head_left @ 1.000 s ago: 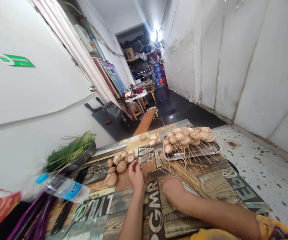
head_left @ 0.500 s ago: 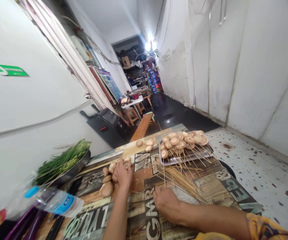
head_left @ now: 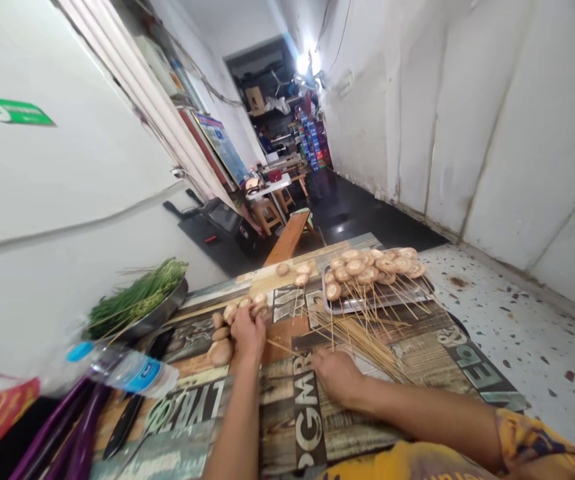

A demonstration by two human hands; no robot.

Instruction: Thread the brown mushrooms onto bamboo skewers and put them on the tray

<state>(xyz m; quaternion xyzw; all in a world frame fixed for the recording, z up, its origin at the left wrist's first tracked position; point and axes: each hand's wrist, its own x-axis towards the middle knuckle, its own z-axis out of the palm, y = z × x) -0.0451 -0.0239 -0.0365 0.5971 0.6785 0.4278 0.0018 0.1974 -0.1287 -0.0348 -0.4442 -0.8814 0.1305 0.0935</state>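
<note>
My left hand (head_left: 248, 333) is among a cluster of loose brown mushrooms (head_left: 221, 352) left of the table's middle, its fingers closed on a mushroom that they partly hide. My right hand (head_left: 338, 377) rests low over the tabletop, closed around a thin bamboo skewer (head_left: 282, 347) that points left toward the mushrooms. Just beyond that hand lies a loose bundle of bamboo skewers (head_left: 374, 347). Skewered mushrooms (head_left: 355, 268) are heaped on a clear plastic tray (head_left: 327, 308), sticks toward me. A few more mushrooms (head_left: 302, 271) lie farther back, some on skewers.
On the left stand a metal bowl (head_left: 160, 316) of green vegetables (head_left: 137, 300) and a lying plastic water bottle (head_left: 132, 370). Purple eggplants (head_left: 84, 427) and a black-handled knife (head_left: 123, 427) are nearby. A wooden bench (head_left: 287, 239) sits past the table's far edge.
The skewer at my right hand now shows more clearly, reaching left. My left hand has shifted slightly on the mushrooms. The whole view has tilted a little.
</note>
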